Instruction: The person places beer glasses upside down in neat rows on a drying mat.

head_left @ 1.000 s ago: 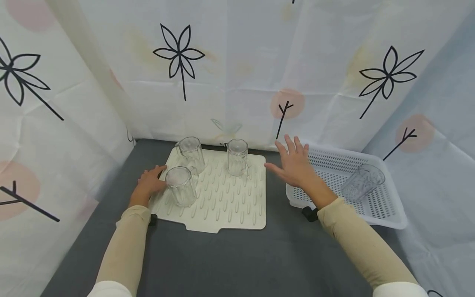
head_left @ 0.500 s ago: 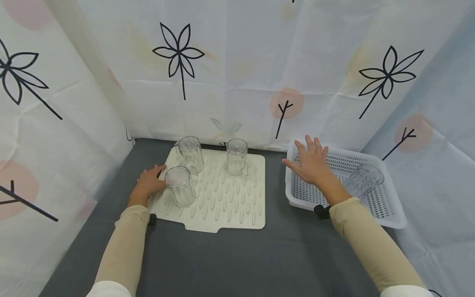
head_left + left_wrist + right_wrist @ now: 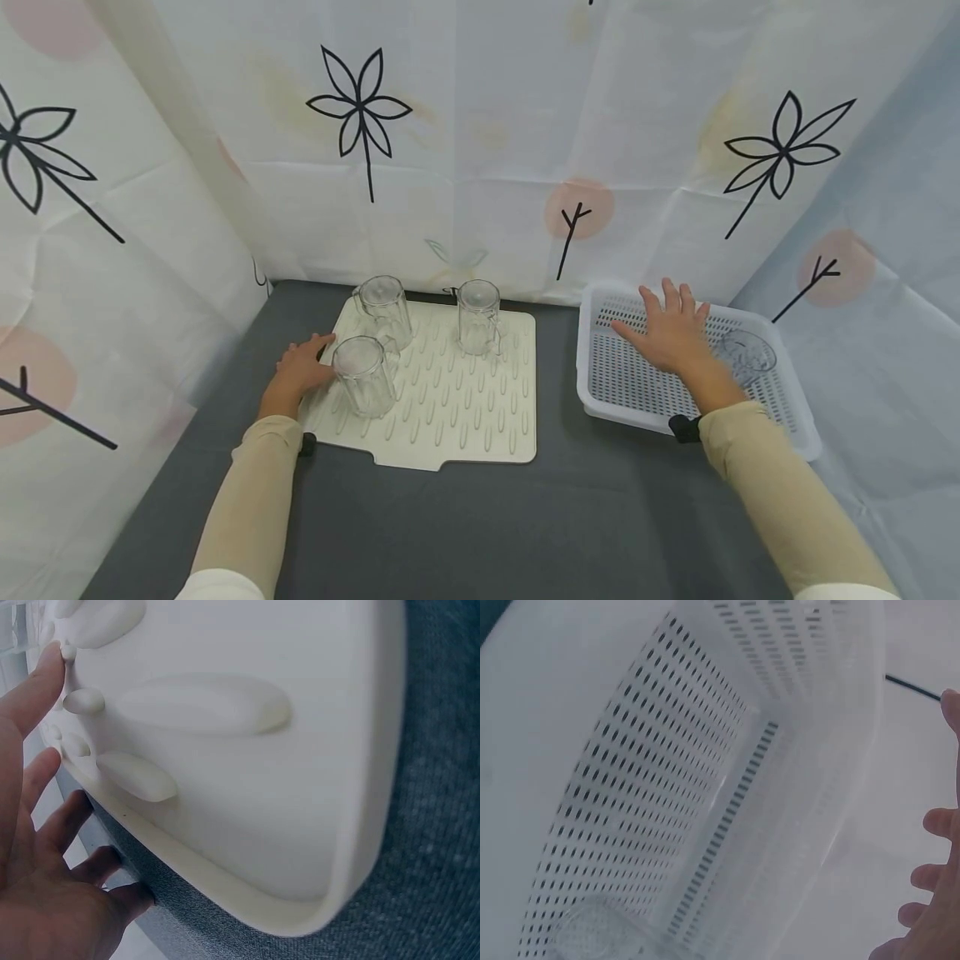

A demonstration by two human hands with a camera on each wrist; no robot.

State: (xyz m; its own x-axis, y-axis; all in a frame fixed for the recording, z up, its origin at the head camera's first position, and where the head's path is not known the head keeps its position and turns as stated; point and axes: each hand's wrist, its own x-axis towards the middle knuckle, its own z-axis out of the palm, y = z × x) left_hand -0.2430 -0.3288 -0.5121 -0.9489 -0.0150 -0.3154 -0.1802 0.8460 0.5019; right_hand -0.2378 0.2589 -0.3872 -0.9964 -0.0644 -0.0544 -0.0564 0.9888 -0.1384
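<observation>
My left hand point(image 3: 303, 371) rests at the left edge of a cream ribbed drying mat point(image 3: 465, 417). In the left wrist view its thumb lies over the mat's surface, while the other fingers, relaxed, stay by the mat's edge. Closest to it is a clear glass mug point(image 3: 364, 379). Behind that mug stands another glass mug point(image 3: 384, 312), and a third glass mug point(image 3: 477, 321) stands farther right. My right hand point(image 3: 673, 333), fingers spread and holding nothing, is above a white perforated basket point(image 3: 618, 414). A clear glass point(image 3: 750, 357) lies tilted inside the basket, partly hidden by the hand.
The dark grey tabletop point(image 3: 480, 525) extends in front of the mat and basket. White patterned curtains point(image 3: 480, 142) hang behind and at both sides. The basket stands close to the right-hand curtain.
My right hand has moved rightward from the gap beside the mat to over the basket, nearer the glass in it. The left hand and the mugs on the mat have stayed put.
</observation>
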